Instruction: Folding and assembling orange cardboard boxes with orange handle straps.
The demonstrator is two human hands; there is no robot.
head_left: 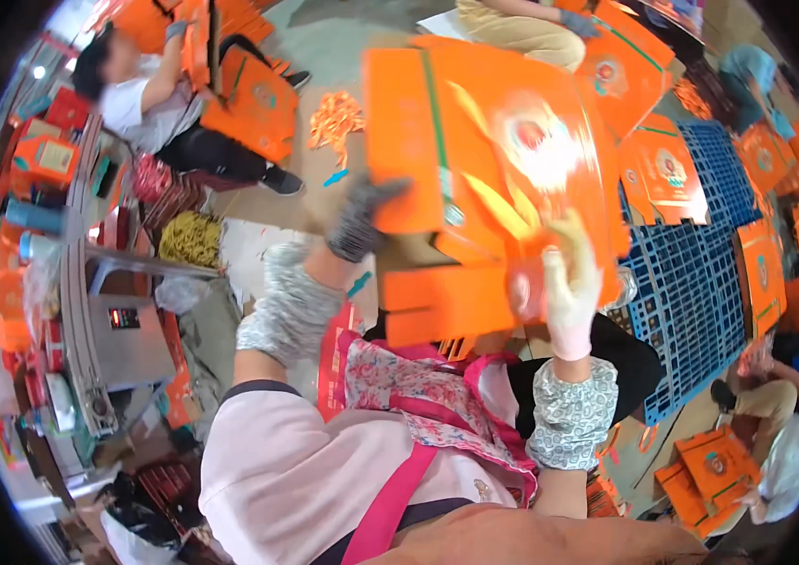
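Item 1: large orange carton (494,151), flat-printed w/ round emblem; sat at 12 o'clock from our chest, tilted, blurred in motion; held between both our hands above the lap.

Item 2: left hand (362,221), grey knit glove; fingers curled shut over the carton's left edge at approx. 10 o'clock; grip looked firm, though blur hid the fingertips.

Item 3: right hand (564,278), pale glove; fingers spread up against the carton's lower right face at 2 o'clock; we couldn't tell whether the thumb closed round the edge or merely pressed flat.

Item 4: stack of orange flats (447,301), just under the carton, at 12 o'clock near the knees.

Item 5: blue pallet (692,282) at 3 o'clock, w/ more orange boxes lying on it; co-worker in white shirt (150,104) seated at 10 o'clock; loose orange strips (335,121) on floor at 11 o'clock; metal machine (126,330) at 9 o'clock.

Step, as we judged it: carton being turned or folded into shape, mid-way; next move prob. called for both hands keeping opposite edges square and a steady press on the panels, w/o creasing the printed face.
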